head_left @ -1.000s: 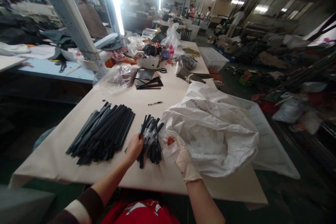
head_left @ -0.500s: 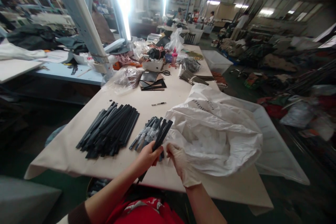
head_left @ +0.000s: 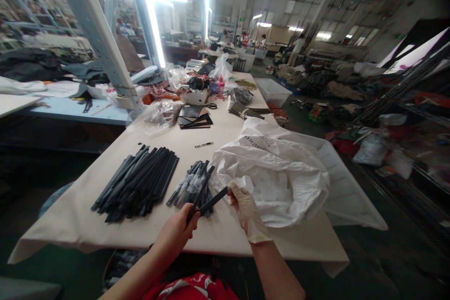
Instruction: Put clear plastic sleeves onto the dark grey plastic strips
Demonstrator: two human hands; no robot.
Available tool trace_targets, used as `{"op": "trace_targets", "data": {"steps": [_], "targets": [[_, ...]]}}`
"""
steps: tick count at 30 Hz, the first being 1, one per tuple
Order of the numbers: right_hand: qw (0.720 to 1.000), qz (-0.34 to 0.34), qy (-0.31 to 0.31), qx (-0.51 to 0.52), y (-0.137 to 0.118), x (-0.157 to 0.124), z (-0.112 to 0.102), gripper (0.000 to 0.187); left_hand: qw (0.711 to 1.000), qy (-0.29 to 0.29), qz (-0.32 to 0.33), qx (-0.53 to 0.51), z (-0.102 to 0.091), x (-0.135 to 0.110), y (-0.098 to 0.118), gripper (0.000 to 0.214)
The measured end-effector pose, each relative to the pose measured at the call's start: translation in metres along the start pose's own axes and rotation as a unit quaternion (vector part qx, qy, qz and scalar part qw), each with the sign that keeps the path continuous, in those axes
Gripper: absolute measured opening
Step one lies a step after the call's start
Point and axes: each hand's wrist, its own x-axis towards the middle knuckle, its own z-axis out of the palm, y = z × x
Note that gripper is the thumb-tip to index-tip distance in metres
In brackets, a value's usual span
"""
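Observation:
My left hand [head_left: 183,222], bare, is closed around black strips [head_left: 201,191] above the front part of the table. One of them, a black strip [head_left: 215,199], slants off to the right. Its far end meets the pinched fingers of my right hand [head_left: 246,208], which wears a pale thin glove. A whitish translucent piece [head_left: 246,183] shows just behind those fingers; whether they hold it I cannot tell. Behind my left hand lies a small pile of strips with clear plastic on them [head_left: 190,183]. Farther left is a larger heap of black strips [head_left: 140,183].
A white woven sack [head_left: 281,164] lies open on the right, with a clear plastic bin [head_left: 355,197] beyond it. Farther back on the covered table [head_left: 123,232] are a pen [head_left: 204,144], dark sheets [head_left: 195,117], scissors [head_left: 212,106] and plastic bags [head_left: 158,115]. A post [head_left: 94,23] rises at left.
My left hand has moved lower and left with the strips. My right hand, beside them before, now pinches the end of one strip drawn out to the right. The view has shifted slightly.

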Motion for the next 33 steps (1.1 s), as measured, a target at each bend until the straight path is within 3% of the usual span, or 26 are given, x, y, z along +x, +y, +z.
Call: {"op": "trace_targets", "data": {"steps": [3, 6, 10, 12, 16, 17, 21, 22, 26, 30, 33], "targets": [[0.991, -0.031, -0.058, -0.112, 0.006, -0.01, 0.002, 0.038, 1.0, 0.001, 0.005, -0.007, 0.001, 0.002, 0.007, 0.025], [0.979, -0.011, -0.122, -0.162, 0.01, -0.02, 0.008, 0.037, 0.997, -0.01, 0.003, -0.07, 0.003, 0.004, 0.011, 0.03], [0.981, -0.015, -0.107, -0.16, 0.008, -0.029, 0.018, 0.036, 0.988, -0.078, -0.023, -0.134, 0.003, 0.005, 0.008, 0.045], [0.98, -0.009, -0.127, -0.151, 0.006, -0.033, 0.024, 0.035, 0.989, -0.055, -0.012, -0.14, 0.002, 0.006, 0.007, 0.049], [0.963, 0.024, -0.223, -0.149, -0.001, -0.036, 0.03, 0.037, 0.992, -0.006, 0.015, -0.126, -0.006, 0.01, 0.006, 0.046], [0.967, 0.02, -0.216, -0.132, -0.003, -0.033, 0.029, 0.039, 0.993, -0.013, 0.014, -0.114, -0.008, 0.011, 0.005, 0.041], [0.998, -0.021, -0.061, -0.008, -0.001, -0.02, 0.028, 0.044, 0.997, -0.018, -0.003, -0.081, -0.008, 0.016, 0.0, 0.03], [0.999, -0.009, -0.052, -0.003, 0.005, -0.018, 0.03, 0.042, 0.996, -0.007, -0.007, -0.085, -0.005, 0.018, 0.0, 0.03], [0.992, 0.055, -0.105, -0.038, 0.026, -0.014, 0.033, 0.041, 0.995, 0.001, -0.015, -0.102, 0.003, 0.027, -0.005, 0.03], [0.997, 0.044, -0.064, -0.01, 0.028, -0.003, 0.029, 0.047, 0.995, -0.013, -0.022, -0.099, 0.005, 0.03, -0.019, 0.031], [0.992, 0.098, -0.082, -0.003, 0.041, 0.003, 0.034, 0.044, 0.993, 0.007, -0.025, -0.114, 0.01, 0.038, -0.029, 0.031]]}}
